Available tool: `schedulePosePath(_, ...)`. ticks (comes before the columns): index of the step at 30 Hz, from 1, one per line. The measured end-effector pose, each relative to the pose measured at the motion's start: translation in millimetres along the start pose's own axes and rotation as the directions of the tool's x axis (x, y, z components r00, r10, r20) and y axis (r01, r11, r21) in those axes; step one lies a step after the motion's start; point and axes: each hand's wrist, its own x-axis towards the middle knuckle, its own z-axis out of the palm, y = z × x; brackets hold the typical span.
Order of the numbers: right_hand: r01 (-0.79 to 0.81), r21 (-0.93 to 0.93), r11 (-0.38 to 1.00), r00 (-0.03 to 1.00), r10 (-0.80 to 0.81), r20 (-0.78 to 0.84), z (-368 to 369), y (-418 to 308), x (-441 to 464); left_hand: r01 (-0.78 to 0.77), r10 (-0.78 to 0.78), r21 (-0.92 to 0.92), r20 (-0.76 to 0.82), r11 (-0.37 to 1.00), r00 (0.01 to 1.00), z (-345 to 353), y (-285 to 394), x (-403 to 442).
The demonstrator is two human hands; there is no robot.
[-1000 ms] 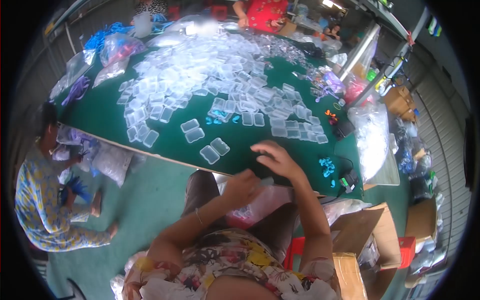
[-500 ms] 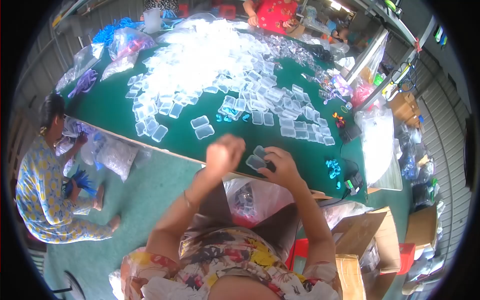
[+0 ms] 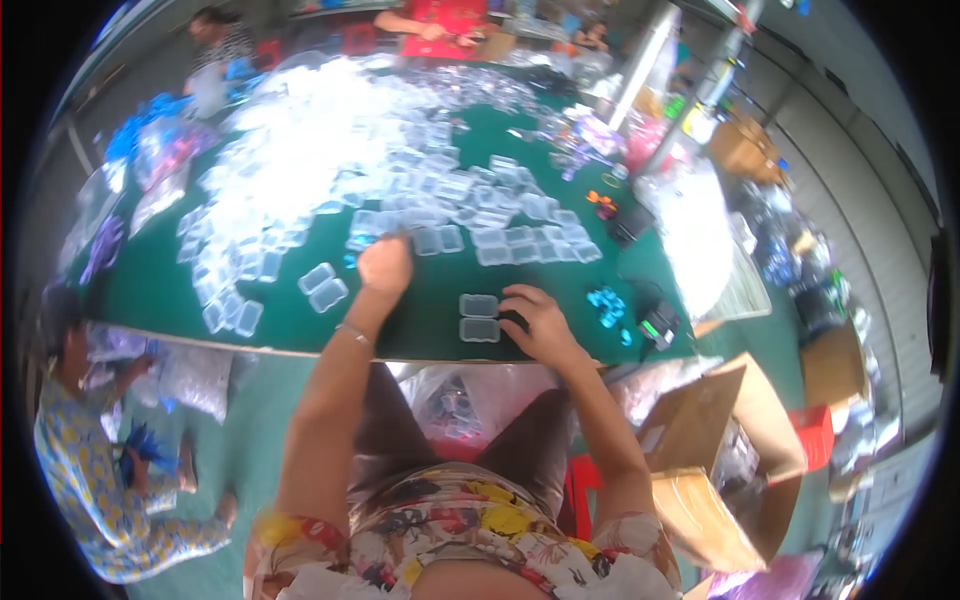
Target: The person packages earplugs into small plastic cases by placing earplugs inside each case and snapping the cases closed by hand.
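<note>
A clear plastic box (image 3: 479, 331) lies opened out flat near the table's front edge, its two halves one behind the other. At its right side is my right hand (image 3: 540, 325), thumb and forefinger apart and against the box's edge. Farther forward and to the left, my left hand (image 3: 385, 266) is closed, fingertips turned down and hidden from me. It is beside small blue pieces (image 3: 357, 243) lying on and around an open clear box. Anything between its fingers is hidden. Another opened clear box (image 3: 327, 294) lies left of that hand.
A large heap of clear boxes (image 3: 310, 150) covers much of the green table (image 3: 420, 335). More blue pieces (image 3: 606, 304) and a black device (image 3: 658, 325) lie at the right. A co-worker (image 3: 110, 450) sits left; a person in red (image 3: 440, 30) is across. Cardboard boxes (image 3: 700, 510) stand right.
My left hand has moved forward from near the box to the small blue pieces. My right hand remains at the box. The whole view has turned and shifted.
</note>
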Motion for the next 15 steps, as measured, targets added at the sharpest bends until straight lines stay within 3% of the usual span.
schedulePosePath(2,-0.024,0.0,1.0,0.995,0.024,-0.094,-10.7,-0.4,-5.0,-0.091,0.059,-0.156,-0.196,0.984,0.979,7.3,-7.6,-9.3)
schedulePosePath(6,-0.116,-0.131,0.985,0.953,0.072,-0.295,-38.9,27.3,-14.6,-0.098,0.068,-0.203,-0.151,0.974,0.986,1.4,-9.4,-13.1)
schedulePosePath(9,-0.425,-0.353,0.834,0.88,0.289,-0.378,-63.0,49.4,-25.1,-0.074,0.056,-0.158,-0.117,0.985,0.992,2.3,-9.1,-9.5)
schedulePosePath(11,-0.527,-0.413,0.743,0.849,0.444,-0.285,-72.1,56.8,-28.7,-0.07,0.048,-0.169,-0.131,0.983,0.99,4.8,-8.2,-7.9)
schedulePosePath(15,-0.471,-0.539,0.698,0.881,0.4,-0.251,-63.6,70.8,-36.4,-0.158,0.138,-0.146,-0.14,0.977,0.98,17.2,-17.8,-4.6)
